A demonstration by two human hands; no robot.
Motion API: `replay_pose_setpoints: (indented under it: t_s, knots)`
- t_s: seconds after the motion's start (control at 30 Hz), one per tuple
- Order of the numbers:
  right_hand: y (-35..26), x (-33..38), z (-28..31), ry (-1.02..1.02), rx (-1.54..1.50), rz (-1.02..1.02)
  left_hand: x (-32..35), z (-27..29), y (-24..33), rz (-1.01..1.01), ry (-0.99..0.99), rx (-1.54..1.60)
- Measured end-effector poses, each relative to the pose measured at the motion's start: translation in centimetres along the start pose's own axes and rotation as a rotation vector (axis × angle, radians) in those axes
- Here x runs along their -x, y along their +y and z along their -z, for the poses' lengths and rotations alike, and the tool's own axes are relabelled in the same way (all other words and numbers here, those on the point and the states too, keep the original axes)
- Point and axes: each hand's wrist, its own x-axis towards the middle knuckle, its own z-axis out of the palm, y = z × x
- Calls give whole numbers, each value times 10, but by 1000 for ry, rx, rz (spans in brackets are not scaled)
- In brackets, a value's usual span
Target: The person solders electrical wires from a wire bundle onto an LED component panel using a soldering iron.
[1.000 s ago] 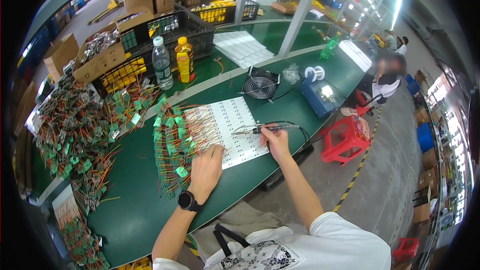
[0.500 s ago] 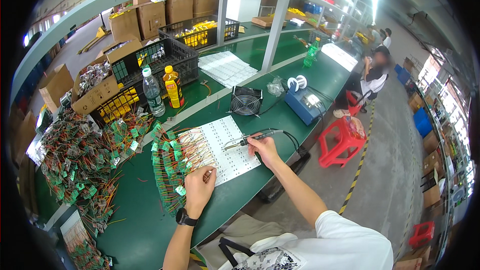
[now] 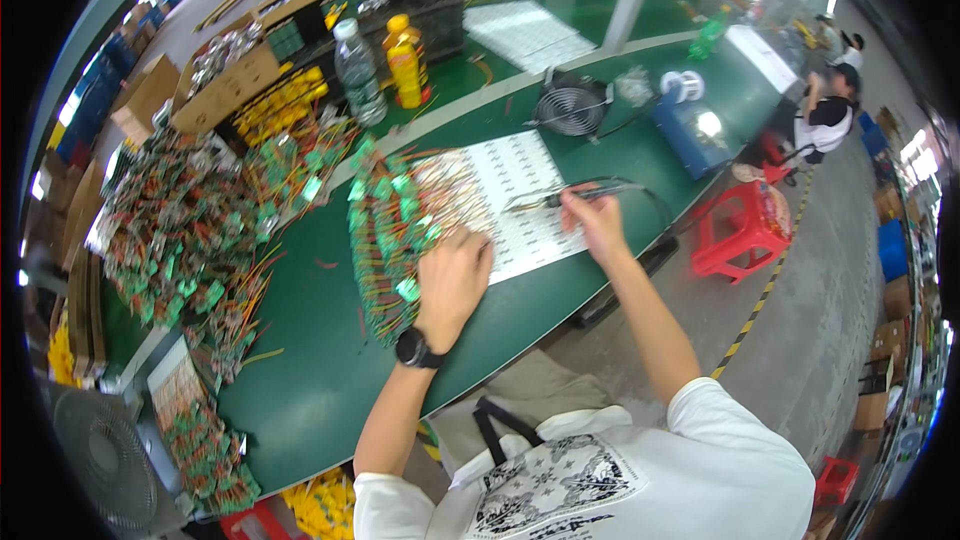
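In the head view, the person's right hand [image 3: 597, 223] has a narrow grip, closed around the dark handle of a soldering iron [image 3: 553, 201]; the iron lies slantwise over the right part of a white sheet [image 3: 525, 245], its slim tip pointing left toward the wire ends, and whether that tip touches the sheet cannot be told; a dark cable [image 3: 648, 192] loops away from its rear end to the right.

The left hand [image 3: 455, 275] rests palm down at the near left edge of the sheet, its fingers bent over the thin wires [image 3: 450, 192]; the fingertips are hidden, so whether that grip pinches anything cannot be told; a black watch [image 3: 415, 348] sits on the left wrist.

The white sheet, marked with rows of dark spots, lies flat on the green surface [image 3: 300, 380]; a row of small green circuit boards [image 3: 375, 245] runs along its left side, their wires reaching onto it; farther left stands a large heap of wired boards [image 3: 165, 230].

Beyond the sheet are a black fan [image 3: 572, 107], a blue box [image 3: 692, 135] with a white spool [image 3: 682, 87] beside it, a clear bottle [image 3: 359, 75] and a yellow bottle [image 3: 405, 62]; a red stool [image 3: 742, 230] stands on the floor to the right.
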Motion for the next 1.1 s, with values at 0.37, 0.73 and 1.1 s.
replay_pose_setpoints:
  t_s: [0.37, 0.73, 1.1]
  knots:
    - [-1, 10, -8, 96, 121, 227, 14, -14, -8, 2, 65, -83]
    - [-8, 12, 6, -109, 120, 32, 14, -23, -8, -4, 49, -164]
    - [-5, 11, 9, -220, 176, 12, 12, -29, -8, 21, 61, -199]
